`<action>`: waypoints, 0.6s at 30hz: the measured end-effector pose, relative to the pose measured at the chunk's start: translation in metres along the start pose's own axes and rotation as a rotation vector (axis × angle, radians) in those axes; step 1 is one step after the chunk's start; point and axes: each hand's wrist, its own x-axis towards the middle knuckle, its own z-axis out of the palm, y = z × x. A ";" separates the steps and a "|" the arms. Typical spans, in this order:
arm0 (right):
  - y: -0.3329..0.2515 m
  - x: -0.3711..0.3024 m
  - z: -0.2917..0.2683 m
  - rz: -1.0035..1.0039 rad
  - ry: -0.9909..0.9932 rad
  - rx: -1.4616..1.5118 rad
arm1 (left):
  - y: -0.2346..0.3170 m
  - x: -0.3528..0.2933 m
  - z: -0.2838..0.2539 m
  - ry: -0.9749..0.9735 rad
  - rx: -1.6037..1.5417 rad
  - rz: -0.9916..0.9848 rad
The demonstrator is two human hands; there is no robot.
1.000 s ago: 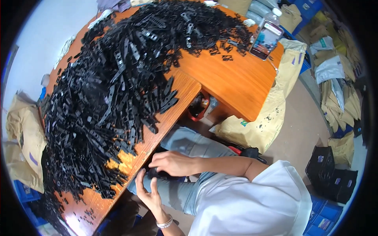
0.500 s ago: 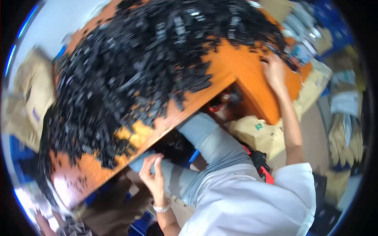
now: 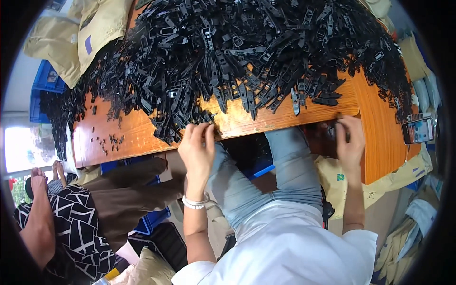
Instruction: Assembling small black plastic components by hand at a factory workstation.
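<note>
A large heap of black plastic parts [image 3: 228, 61], many long and clip-shaped, covers much of the orange wooden table [image 3: 280, 116]. At the heap's near edge is my left hand [image 3: 197, 149], its fingertips closed together against the black pieces. What it pinches, if anything, is hidden by the fingers. My right hand [image 3: 350, 145] hangs in front of the table edge, right of my knees, with fingers curled in. A small dark bit shows at its fingertips, too blurred to name.
A phone [image 3: 418, 130] lies on the table's right section. Another person's patterned shirt [image 3: 76, 228] is at the left. Paper sacks [image 3: 102, 40] and a blue crate [image 3: 47, 78] stand far left; another sack [image 3: 335, 178] lies under the table's right section.
The view has turned and steadied. My left hand has gone from over my lap to the heap's edge. My right hand has come off the table's right section to the front edge, fingers curled.
</note>
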 end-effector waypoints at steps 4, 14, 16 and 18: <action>-0.046 -0.007 0.034 -0.097 -0.082 0.211 | 0.013 0.007 0.014 -0.023 0.256 0.018; -0.077 -0.016 0.061 -0.033 -0.172 0.444 | 0.015 0.008 0.019 0.029 0.027 -0.149; -0.080 -0.015 0.061 -0.017 -0.166 0.435 | 0.013 0.007 0.023 0.035 0.100 -0.041; -0.082 -0.014 0.063 0.007 -0.160 0.443 | 0.012 0.009 0.025 0.022 0.159 -0.009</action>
